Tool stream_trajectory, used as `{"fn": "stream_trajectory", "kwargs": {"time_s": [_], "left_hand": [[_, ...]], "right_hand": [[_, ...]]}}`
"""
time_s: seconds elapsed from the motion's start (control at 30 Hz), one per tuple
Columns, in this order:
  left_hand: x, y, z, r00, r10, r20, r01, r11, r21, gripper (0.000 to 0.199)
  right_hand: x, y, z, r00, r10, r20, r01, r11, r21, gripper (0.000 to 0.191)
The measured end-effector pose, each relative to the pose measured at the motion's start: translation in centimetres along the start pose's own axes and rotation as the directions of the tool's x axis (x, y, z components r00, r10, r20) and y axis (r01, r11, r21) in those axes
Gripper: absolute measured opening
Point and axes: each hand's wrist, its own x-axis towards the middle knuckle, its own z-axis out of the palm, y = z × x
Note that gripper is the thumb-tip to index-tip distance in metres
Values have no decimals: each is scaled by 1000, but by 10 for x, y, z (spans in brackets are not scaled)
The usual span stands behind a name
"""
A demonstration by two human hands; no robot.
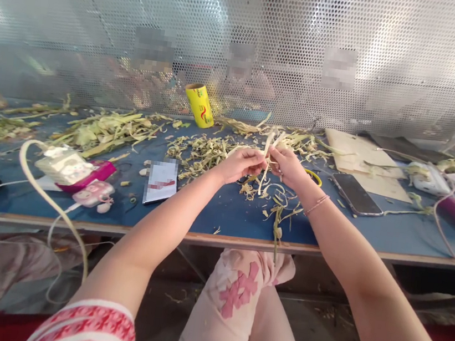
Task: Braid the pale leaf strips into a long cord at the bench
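Observation:
Both hands come together over the middle of the blue table. A pale, whitish plant stalk [265, 167] stands upright between them, its strips spreading at the top. My left hand [244, 161] pinches it from the left with bent fingers. From the other side my right hand [285, 166] grips it between thumb and fingers, a thin bracelet on that wrist. Under and behind the hands lies a loose heap of dry, greenish-yellow plant peelings [199, 158]. Curled strips [282, 197] trail towards the table's front edge below my right hand.
On the blue table [205, 212] a yellow cardboard tube [200, 105] leans at the back. A dark phone [357, 194] and cardboard sheets [363, 155] lie right. Left are a phone [162, 181], a power strip with a white cable [39, 168] and more stalks [111, 130]. A perforated metal panel [293, 22] closes the back.

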Motion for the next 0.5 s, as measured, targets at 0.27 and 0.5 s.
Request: {"fn": "stream_trajectory", "kwargs": {"time_s": [0.27, 0.5], "left_hand": [[1, 2, 3, 997, -38, -69, 34, 998, -59, 19], [4, 6, 6, 977, -45, -209, 2, 979, -202, 11]], "right_hand": [[-2, 0, 2, 1000, 19, 1, -19, 1000, -13, 38], [9, 6, -12, 952, -161, -260, 96, 964, -246, 14]]}}
